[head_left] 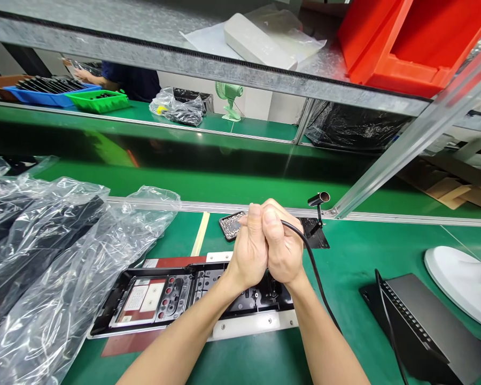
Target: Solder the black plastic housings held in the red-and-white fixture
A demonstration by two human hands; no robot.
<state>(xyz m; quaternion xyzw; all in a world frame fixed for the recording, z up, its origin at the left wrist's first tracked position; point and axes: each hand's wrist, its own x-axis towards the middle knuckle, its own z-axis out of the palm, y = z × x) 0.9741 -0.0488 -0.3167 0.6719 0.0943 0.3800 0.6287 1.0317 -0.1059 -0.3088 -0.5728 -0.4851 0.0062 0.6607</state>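
Left hand (246, 254) and right hand (285, 248): grip curled closed, pressed together, apparently around black cable's (315, 270) end; anything inside is hidden. Cable looks bendy. Black housing (180, 294) lies beneath on table (260, 358), likely light, stiff, thin-ribbed; best held by rim. Hands and forearms mask its right part.

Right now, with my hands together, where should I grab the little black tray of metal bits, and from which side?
I'd come from your left and pinch the left rim of the tray: that edge shows, while your left hand hides part of the right side. The tray looks shallow and its metal bits loose, so keep it level.
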